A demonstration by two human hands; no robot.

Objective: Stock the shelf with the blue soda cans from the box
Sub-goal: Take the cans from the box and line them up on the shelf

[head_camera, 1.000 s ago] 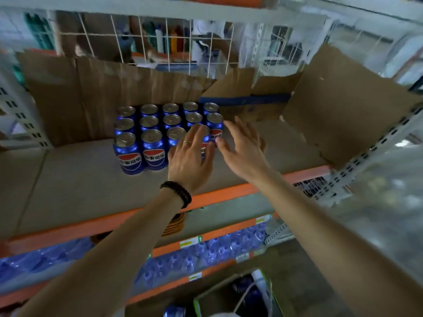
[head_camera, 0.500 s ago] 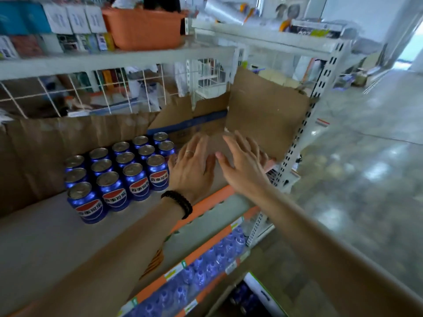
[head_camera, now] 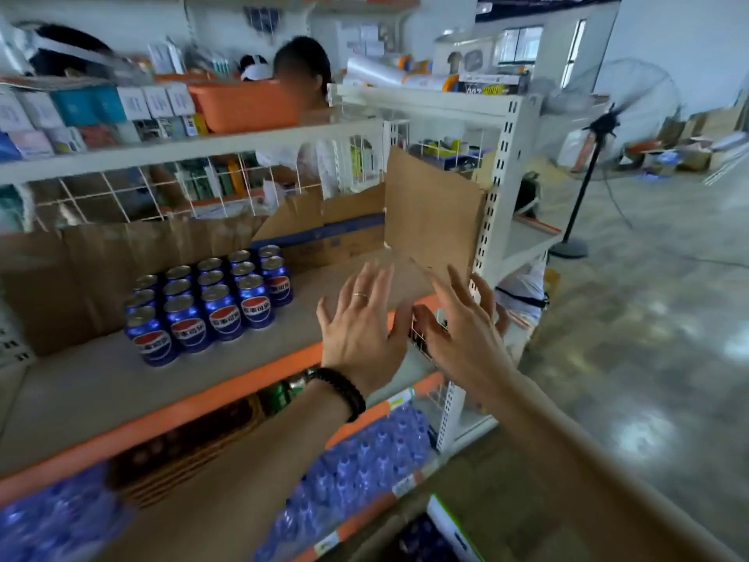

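Blue soda cans (head_camera: 210, 306) stand packed close on the shelf (head_camera: 101, 383), left of both hands. The left hand (head_camera: 360, 330) and right hand (head_camera: 462, 338) are spread wide and hold nothing. The box (head_camera: 446, 533) waits low by the floor. A quick arm swing could bump the front cans off the orange edge. The floor (head_camera: 648, 358) is shiny grey, and a fan (head_camera: 608, 123) stands far off.
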